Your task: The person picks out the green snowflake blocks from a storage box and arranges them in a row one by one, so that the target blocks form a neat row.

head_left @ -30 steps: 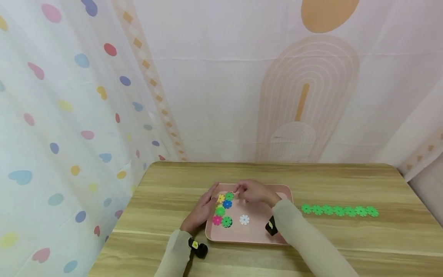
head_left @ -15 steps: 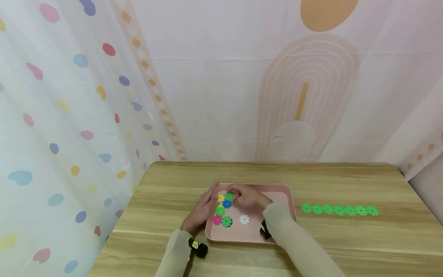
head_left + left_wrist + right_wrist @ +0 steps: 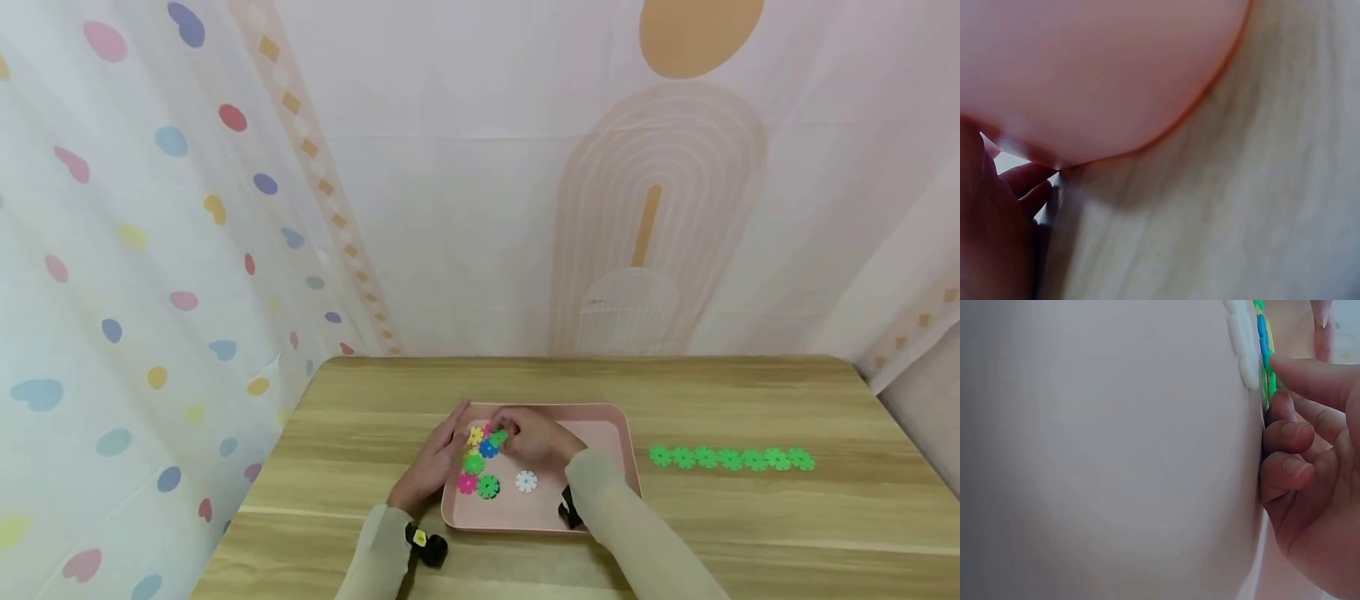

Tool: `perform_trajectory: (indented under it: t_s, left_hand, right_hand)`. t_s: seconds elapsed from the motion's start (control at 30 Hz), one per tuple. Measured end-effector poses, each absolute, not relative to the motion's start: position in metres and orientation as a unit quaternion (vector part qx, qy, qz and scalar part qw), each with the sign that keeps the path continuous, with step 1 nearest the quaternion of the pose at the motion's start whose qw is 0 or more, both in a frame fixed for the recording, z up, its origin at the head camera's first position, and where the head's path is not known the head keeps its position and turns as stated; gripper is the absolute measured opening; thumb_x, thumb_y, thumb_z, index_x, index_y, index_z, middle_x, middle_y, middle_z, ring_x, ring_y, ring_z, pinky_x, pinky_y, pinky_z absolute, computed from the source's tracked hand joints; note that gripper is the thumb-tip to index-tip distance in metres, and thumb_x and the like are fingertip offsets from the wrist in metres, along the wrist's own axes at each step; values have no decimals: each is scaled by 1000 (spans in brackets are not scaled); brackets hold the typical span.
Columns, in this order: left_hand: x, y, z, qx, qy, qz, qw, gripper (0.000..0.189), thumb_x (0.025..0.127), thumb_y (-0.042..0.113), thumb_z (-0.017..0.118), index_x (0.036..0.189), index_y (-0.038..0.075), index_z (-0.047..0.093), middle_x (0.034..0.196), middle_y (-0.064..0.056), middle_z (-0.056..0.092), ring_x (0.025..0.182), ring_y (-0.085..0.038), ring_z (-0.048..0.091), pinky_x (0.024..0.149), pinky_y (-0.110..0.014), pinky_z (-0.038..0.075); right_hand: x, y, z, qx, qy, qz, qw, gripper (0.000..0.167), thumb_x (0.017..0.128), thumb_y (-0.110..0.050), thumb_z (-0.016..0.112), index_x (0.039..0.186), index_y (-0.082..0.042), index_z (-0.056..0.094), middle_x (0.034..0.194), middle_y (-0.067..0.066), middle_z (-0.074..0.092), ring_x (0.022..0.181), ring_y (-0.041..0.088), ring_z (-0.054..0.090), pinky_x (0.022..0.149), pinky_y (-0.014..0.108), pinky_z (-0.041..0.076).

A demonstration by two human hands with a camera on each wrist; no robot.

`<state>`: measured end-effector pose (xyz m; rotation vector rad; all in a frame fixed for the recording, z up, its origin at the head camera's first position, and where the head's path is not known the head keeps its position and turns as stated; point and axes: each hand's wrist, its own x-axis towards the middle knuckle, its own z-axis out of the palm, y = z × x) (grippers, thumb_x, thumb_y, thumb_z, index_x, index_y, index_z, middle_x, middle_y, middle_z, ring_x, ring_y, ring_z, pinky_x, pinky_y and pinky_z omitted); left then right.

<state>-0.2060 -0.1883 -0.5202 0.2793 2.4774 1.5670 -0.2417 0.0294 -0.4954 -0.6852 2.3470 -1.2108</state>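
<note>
My left hand lies along the left side of a pink tray, its fingers extended at the rim. In the left wrist view, its fingers reach the tray's edge. Inside the tray, my right hand pinches a green snowflake disc between thumb and finger. A blue disc and a yellow disc lie close beside it, and a bit of pink shows behind. Nearer me sit a light green disc, a pink disc, a dark green disc and a white disc.
Several green discs joined in a row lie on the wooden table to the right of the tray. A patterned curtain hangs behind the table and along its left side.
My right hand has moved left to the green disc and taken hold of it; the disc has shifted slightly, baring some pink behind it. My left hand stays at the tray.
</note>
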Motion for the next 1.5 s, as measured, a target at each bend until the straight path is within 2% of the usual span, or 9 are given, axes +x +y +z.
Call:
perform_trajectory:
  t_s: [0.17, 0.4, 0.7, 0.9, 1.1, 1.5]
  left_hand:
    - [-205, -187, -519, 83, 827, 545, 109, 54, 108, 27, 37, 159, 29, 21, 165, -1, 18, 152, -28, 11, 121, -57, 10]
    - [-207, -188, -519, 102, 833, 536, 94, 54, 108, 24, 38, 159, 23, 22, 165, -6, 19, 152, -31, 12, 121, -58, 9]
    - [-202, -186, -519, 80, 822, 552, 115, 56, 107, 26, 40, 159, 26, 20, 166, -3, 16, 153, -28, 10, 121, -57, 9]
    - [-200, -186, -521, 70, 812, 565, 123, 56, 107, 25, 41, 159, 29, 21, 165, -2, 16, 153, -29, 9, 121, -58, 8]
    - [-200, -187, -521, 69, 814, 562, 126, 57, 106, 25, 43, 159, 31, 22, 165, -2, 17, 153, -30, 10, 120, -59, 8]
    - [-204, -187, -520, 78, 829, 542, 112, 58, 106, 25, 44, 159, 26, 21, 165, -5, 17, 152, -32, 12, 120, -59, 10]
  right_hand:
    - [-240, 31, -493, -241, 840, -442, 203, 23, 88, 2, 65, 109, -8, 64, 90, 3, 56, 80, 16, 46, 73, 27, 42]
    - [-241, 33, -495, -247, 833, -452, 201, 20, 86, 0, 69, 103, -5, 59, 79, 0, 47, 75, 15, 45, 68, 25, 42]
    - [-240, 31, -499, -226, 845, -440, 204, 23, 85, -3, 74, 100, -7, 58, 86, 5, 53, 81, 19, 48, 74, 31, 45]
    - [-233, 27, -493, -222, 852, -425, 209, 23, 85, -3, 74, 100, -9, 57, 89, 2, 57, 83, 18, 51, 75, 31, 48]
    - [-230, 24, -491, -235, 863, -393, 215, 23, 87, -5, 73, 100, -12, 56, 88, 1, 55, 83, 18, 51, 74, 32, 46]
    - [-231, 26, -488, -251, 857, -402, 204, 24, 87, 6, 62, 106, -8, 57, 87, 4, 56, 78, 18, 52, 71, 27, 49]
